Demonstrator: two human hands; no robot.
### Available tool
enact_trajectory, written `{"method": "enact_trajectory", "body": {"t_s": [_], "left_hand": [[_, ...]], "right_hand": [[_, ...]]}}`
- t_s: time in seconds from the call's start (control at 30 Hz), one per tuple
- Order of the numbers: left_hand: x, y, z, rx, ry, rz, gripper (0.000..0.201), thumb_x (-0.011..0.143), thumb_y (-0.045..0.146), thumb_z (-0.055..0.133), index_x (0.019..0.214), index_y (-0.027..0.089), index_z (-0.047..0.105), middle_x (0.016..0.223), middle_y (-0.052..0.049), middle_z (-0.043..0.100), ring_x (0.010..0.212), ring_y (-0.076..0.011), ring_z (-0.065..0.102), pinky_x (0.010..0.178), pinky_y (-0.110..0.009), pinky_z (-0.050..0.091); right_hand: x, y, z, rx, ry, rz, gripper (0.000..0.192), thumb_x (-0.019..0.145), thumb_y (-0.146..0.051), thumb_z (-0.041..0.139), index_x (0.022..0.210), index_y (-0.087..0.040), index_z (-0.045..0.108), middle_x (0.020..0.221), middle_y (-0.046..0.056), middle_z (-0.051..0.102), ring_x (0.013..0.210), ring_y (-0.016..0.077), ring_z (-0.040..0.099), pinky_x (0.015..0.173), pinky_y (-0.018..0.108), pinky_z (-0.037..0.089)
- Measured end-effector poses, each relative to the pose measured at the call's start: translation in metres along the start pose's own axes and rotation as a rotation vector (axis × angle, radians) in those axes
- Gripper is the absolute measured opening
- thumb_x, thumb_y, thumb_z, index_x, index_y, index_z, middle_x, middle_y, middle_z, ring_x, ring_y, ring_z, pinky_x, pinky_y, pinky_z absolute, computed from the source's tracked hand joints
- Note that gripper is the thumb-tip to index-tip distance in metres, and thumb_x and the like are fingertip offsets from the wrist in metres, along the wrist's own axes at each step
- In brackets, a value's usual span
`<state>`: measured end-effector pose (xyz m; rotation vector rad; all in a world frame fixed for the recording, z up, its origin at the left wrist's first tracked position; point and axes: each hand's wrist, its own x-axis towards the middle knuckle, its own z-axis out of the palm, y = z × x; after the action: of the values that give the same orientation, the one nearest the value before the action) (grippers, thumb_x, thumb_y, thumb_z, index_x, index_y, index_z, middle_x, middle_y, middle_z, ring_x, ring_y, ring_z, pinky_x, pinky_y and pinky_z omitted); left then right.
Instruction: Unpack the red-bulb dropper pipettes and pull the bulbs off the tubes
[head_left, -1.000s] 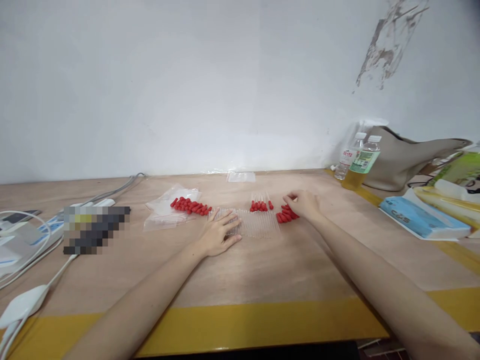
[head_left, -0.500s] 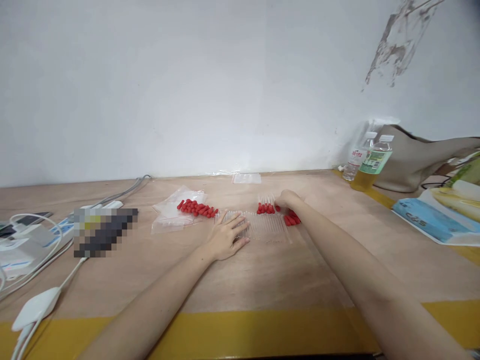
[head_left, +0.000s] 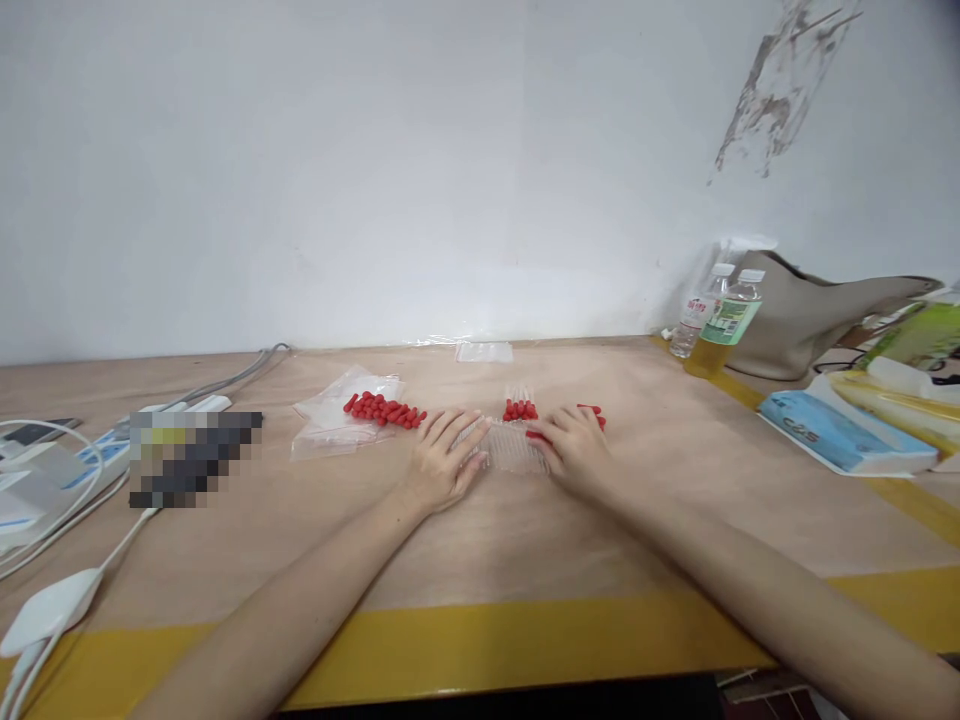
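I have my left hand (head_left: 439,462) and right hand (head_left: 574,452) spread flat, fingers loose and gripping nothing, pressing either end of a row of clear glass tubes (head_left: 506,448) lying side by side mid-worktop (head_left: 525,540). The tubes look thin, ribbed together, glinting. Small red rubber bulbs (head_left: 519,409) sit just behind them; more red bulbs (head_left: 384,410) lie on a crinkled clear plastic bag (head_left: 330,432) to the left. The worktop is pale plywood with a yellow tape edge (head_left: 480,650).
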<state>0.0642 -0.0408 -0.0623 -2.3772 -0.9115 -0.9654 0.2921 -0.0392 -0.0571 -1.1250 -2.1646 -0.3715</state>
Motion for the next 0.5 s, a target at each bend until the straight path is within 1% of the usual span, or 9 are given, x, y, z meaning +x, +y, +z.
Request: {"method": "enact_trajectory", "body": {"t_s": [0.03,0.1,0.2,0.27,0.37,0.5], "left_hand": [[0.001,0.002,0.000,0.007,0.001,0.005,0.037,0.083,0.028,0.046,0.119,0.022,0.048,0.120,-0.006,0.053,0.115,-0.0221,0.041,0.097,-0.041,0.028],[0.001,0.007,0.002,0.009,-0.042,0.035,0.030,0.083,0.028,0.046,0.113,0.025,0.053,0.113,-0.004,0.057,0.110,-0.0216,0.045,0.096,-0.042,0.028],[0.000,0.011,0.006,-0.010,-0.122,0.079,0.022,0.085,0.026,0.044,0.101,0.024,0.059,0.096,-0.003,0.064,0.095,-0.0181,0.053,0.091,-0.039,0.032],[-0.001,0.013,0.008,-0.011,-0.158,0.088,0.021,0.086,0.025,0.042,0.098,0.022,0.059,0.085,-0.003,0.065,0.084,-0.0161,0.054,0.085,-0.036,0.036],[-0.002,0.015,0.012,0.009,-0.166,0.100,0.021,0.086,0.023,0.041,0.097,0.019,0.058,0.077,-0.002,0.063,0.077,-0.0157,0.052,0.079,-0.034,0.037],[-0.002,0.017,0.012,0.015,-0.153,0.117,0.020,0.087,0.019,0.038,0.091,0.017,0.058,0.072,-0.003,0.060,0.073,-0.0143,0.051,0.078,-0.032,0.037]], "right_hand": [[-0.008,-0.005,0.002,-0.005,0.024,-0.041,0.017,0.083,-0.024,0.046,0.088,-0.020,0.061,0.084,0.006,0.061,0.081,0.0183,0.049,0.076,0.033,0.030],[-0.017,-0.015,0.007,-0.001,0.043,-0.091,0.016,0.083,-0.023,0.046,0.084,-0.021,0.061,0.084,0.005,0.060,0.082,0.0179,0.048,0.078,0.035,0.029],[-0.020,-0.023,0.013,0.046,0.057,-0.124,0.015,0.083,-0.022,0.046,0.086,-0.020,0.061,0.083,0.004,0.062,0.082,0.0171,0.049,0.083,0.036,0.028],[-0.020,-0.025,0.017,0.077,0.067,-0.129,0.015,0.083,-0.022,0.047,0.087,-0.020,0.061,0.082,0.004,0.063,0.083,0.0169,0.050,0.086,0.038,0.027],[-0.018,-0.024,0.021,0.097,0.085,-0.139,0.016,0.082,-0.027,0.050,0.092,-0.020,0.060,0.083,0.004,0.065,0.085,0.0178,0.052,0.089,0.041,0.028],[-0.016,-0.021,0.025,0.126,0.107,-0.204,0.015,0.084,-0.022,0.047,0.090,-0.019,0.061,0.076,0.003,0.065,0.082,0.0155,0.054,0.090,0.038,0.033]]}}
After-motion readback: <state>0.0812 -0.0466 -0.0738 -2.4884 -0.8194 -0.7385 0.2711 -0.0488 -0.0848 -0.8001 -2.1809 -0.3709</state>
